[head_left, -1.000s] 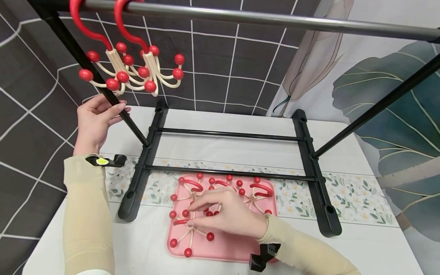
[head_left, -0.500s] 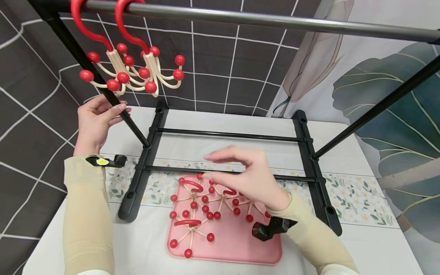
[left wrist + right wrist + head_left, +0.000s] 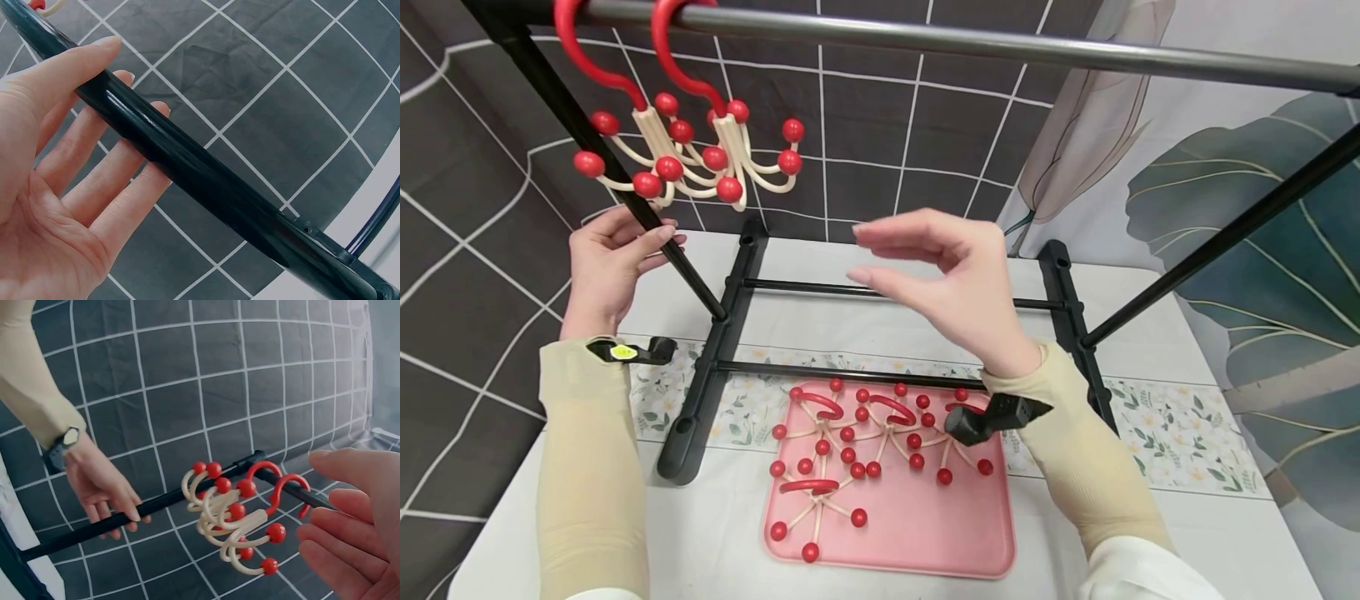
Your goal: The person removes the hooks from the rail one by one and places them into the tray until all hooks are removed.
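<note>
My left hand (image 3: 617, 262) holds the black left post (image 3: 206, 175) of a rack, thumb across the front and fingers behind it. Above that hand, two hangers with red hooks and cream arms tipped by red balls, a left one (image 3: 651, 137) and a right one (image 3: 730, 146), hang from the grey top bar (image 3: 880, 37). My right hand (image 3: 958, 283) is in the air over the rack's base, holding nothing, with a gap between thumb and fingers. Several more such hangers (image 3: 817, 497) lie on a pink tray (image 3: 940, 533) below it.
The rack's black base has a left foot (image 3: 700, 400), a right foot (image 3: 1063, 292) and two crossbars between them, the front one (image 3: 850, 371) near the tray's far edge. A dark grid-patterned cloth (image 3: 880, 125) backs the white table, with a curtain (image 3: 1075, 150) at the right.
My right hand has risen from the hangers on the tray, up and away past the front crossbar, with nothing in it. My left hand stays on the post.
</note>
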### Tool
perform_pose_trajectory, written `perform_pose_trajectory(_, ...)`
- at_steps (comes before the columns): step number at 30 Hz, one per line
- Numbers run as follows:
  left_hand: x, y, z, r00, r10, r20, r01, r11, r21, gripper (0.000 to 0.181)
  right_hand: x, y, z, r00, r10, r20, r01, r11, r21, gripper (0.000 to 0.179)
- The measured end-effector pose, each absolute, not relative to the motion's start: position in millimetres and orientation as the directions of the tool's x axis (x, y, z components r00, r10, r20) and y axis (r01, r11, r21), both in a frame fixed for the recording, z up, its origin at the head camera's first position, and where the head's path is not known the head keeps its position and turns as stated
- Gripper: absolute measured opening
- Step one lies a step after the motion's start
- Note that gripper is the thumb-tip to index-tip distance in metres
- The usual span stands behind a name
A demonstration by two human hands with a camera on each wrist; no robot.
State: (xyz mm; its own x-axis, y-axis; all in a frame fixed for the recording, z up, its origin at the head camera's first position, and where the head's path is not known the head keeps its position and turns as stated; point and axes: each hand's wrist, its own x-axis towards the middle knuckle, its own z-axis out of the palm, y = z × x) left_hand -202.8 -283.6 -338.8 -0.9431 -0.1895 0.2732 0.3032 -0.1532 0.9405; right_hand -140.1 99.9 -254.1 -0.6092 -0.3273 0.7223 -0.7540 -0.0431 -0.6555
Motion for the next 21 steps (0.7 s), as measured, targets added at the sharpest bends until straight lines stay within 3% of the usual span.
perform_pose_trajectory(8,-203,-284,-338,-0.943,-0.189,0.273,0.304,-0.161,0.939,0.034,-160,73,-225,-0.583,-0.27,0.766,-0.779,-0.082,-0.622,0.029)
perform_pose_trajectory(21,-203,-284,-338,-0.948,-0.183,0.259,0.292,-0.186,0.938,0.037,-169,21,-172,-0.702,-0.275,0.657,-0.664,-0.08,-0.743,0.038)
